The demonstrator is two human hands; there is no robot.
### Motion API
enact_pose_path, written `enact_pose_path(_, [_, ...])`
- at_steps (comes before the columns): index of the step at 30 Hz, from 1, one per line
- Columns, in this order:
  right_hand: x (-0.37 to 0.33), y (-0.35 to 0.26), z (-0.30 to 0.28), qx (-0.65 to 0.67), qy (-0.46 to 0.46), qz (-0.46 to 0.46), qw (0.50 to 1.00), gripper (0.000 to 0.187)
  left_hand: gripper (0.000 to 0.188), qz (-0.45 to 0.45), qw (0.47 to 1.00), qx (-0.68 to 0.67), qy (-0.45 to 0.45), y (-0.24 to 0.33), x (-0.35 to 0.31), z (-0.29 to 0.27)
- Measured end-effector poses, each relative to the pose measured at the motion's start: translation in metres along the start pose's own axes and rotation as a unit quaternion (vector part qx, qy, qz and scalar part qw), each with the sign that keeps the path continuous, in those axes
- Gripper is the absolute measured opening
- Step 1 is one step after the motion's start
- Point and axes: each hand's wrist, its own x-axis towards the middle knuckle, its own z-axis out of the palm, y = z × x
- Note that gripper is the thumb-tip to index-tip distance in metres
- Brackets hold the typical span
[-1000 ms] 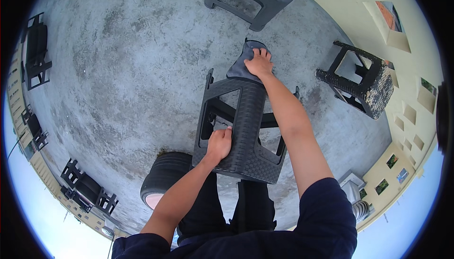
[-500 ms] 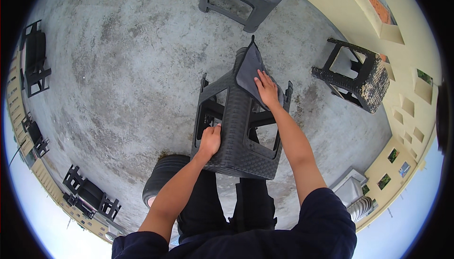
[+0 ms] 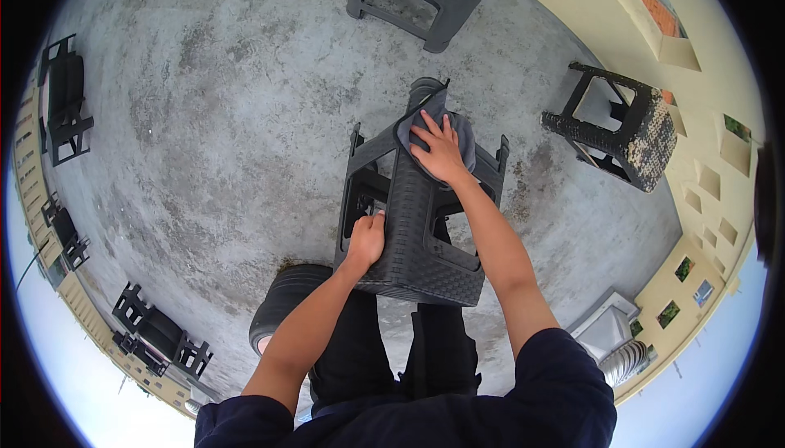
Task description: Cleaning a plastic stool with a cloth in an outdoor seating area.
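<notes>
The black woven-textured plastic stool (image 3: 401, 211) is tipped over in front of the person, seat toward the legs of the person. The left hand (image 3: 366, 242) has its grip closed on the stool's side frame, beside a side opening. The right hand (image 3: 440, 152) has its grip unclosed: fingers spread, palm down on the dark grey cloth (image 3: 467, 144), which is draped over the far leg section. Adjacent on the grey concrete floor (image 3: 221, 162): a dark grey plastic stool (image 3: 437, 11), ahead; a black stool with beige-speckled seat (image 3: 648, 150), right.
</notes>
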Motion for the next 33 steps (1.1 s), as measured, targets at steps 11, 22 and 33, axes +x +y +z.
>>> enact_pose_path(11, [-0.171, -0.098, -0.031, 0.095, -0.107, -0.226, 0.964, 0.040, 0.047, 0.008, 0.966, -0.259, 0.012, -0.037, 0.015, 0.006])
enact_pose_path(22, [-0.098, -0.065, -0.023, 0.088, -0.055, -0.257, 0.961, 0.041, 0.048, 0.027, 0.862, -0.505, 0.030, -0.038, 0.003, -0.004])
enact_pose_path(33, [-0.165, -0.120, -0.023, 0.099, -0.116, -0.258, 0.954, 0.032, 0.068, 0.024, 0.875, -0.481, 0.044, -0.063, 0.013, -0.004])
